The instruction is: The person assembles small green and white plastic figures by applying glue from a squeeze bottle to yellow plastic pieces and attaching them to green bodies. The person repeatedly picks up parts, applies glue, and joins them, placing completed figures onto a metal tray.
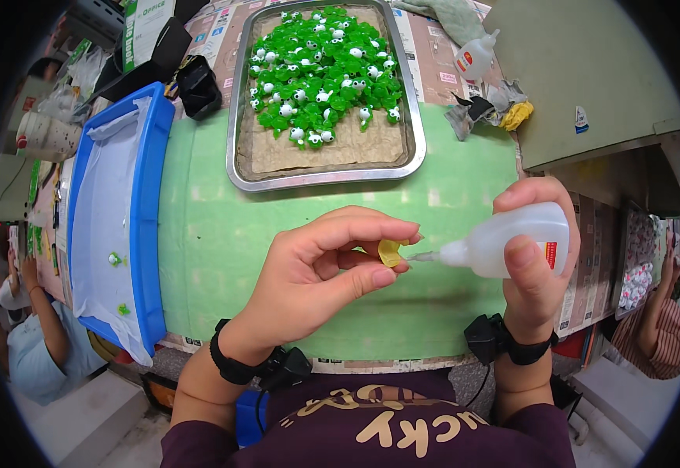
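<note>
Between thumb and fingers, my left hand (309, 261) pinches a small yellow piece (389, 253) above the green mat. My right hand (543, 257) is wrapped round a translucent white squeeze bottle (484, 240) with a thin nozzle. The bottle lies sideways in the grip, its tip pointing left and right at the yellow piece; whether they touch I cannot tell. Beyond both hands, a metal tray (328, 183) lined with brown paper bears a heap of small green plastic figures (316, 78) with white round parts.
At the left stands a blue bin (147, 234) lined with white sheeting, with a few green figures inside. A second squeeze bottle (476, 56) and crumpled scraps (488, 109) lie at the back right, beside a grey metal cabinet (582, 86). Other people sit at both sides.
</note>
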Motion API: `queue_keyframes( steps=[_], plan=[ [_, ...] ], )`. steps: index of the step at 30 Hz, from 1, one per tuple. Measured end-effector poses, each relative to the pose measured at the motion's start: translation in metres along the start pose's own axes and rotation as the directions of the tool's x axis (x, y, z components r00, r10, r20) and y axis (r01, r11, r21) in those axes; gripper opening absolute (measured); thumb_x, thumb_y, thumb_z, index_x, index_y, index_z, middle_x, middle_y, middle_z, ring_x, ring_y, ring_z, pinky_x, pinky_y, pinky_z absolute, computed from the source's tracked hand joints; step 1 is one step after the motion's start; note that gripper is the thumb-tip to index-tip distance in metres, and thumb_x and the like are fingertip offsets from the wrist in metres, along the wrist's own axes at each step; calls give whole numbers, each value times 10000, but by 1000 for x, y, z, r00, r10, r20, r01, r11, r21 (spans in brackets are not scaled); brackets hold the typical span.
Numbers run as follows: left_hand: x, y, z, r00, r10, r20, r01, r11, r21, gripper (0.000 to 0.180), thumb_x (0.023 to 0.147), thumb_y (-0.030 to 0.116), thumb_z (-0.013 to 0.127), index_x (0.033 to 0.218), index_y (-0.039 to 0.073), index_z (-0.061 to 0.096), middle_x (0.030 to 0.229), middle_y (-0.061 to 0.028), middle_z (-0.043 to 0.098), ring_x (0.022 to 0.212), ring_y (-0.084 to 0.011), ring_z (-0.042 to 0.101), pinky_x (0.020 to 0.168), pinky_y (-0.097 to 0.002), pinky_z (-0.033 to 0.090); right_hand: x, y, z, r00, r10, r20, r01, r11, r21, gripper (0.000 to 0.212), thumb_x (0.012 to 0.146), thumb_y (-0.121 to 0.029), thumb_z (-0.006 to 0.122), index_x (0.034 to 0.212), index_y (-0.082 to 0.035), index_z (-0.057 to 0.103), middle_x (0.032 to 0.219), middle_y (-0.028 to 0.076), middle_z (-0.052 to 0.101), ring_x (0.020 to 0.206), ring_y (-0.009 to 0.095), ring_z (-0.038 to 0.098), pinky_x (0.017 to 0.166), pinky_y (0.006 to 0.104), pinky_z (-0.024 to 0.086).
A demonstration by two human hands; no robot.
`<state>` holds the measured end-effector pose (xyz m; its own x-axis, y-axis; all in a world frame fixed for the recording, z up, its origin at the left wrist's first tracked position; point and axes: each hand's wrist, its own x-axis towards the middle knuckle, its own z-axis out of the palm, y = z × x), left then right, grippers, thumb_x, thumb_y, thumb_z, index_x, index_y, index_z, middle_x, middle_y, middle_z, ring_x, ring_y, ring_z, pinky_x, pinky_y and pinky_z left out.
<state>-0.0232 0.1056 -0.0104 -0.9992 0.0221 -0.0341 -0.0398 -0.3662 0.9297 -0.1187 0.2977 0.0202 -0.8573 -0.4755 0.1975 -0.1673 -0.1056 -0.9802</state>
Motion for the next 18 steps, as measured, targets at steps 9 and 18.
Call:
queue_keyframes(
  steps=[9, 18],
  plan=[
    [0, 0, 0, 1000, 10, 5, -10, 1000, 12, 318, 795, -72, 587, 1110, -61, 548, 1097, -178, 547, 984, -219, 582, 838, -316, 523, 0, -2, 1, 1000, 6, 3, -6, 1000, -13, 321, 734, -169, 691, 988, -27, 554, 858, 21, 574, 714, 56, 521, 622, 189, 412],
    [-1, 0, -1, 1000, -5, 1, 5, 1000, -8, 314, 798, -65, 590, 1110, -61, 548, 1100, -188, 554, 990, -228, 588, 834, -320, 527, 1, -1, 2, 1000, 1, 25, -1, 1000, -24, 320, 739, -145, 697, 1000, -29, 550, 864, 27, 580, 723, 63, 541, 622, 192, 429]
  ],
)
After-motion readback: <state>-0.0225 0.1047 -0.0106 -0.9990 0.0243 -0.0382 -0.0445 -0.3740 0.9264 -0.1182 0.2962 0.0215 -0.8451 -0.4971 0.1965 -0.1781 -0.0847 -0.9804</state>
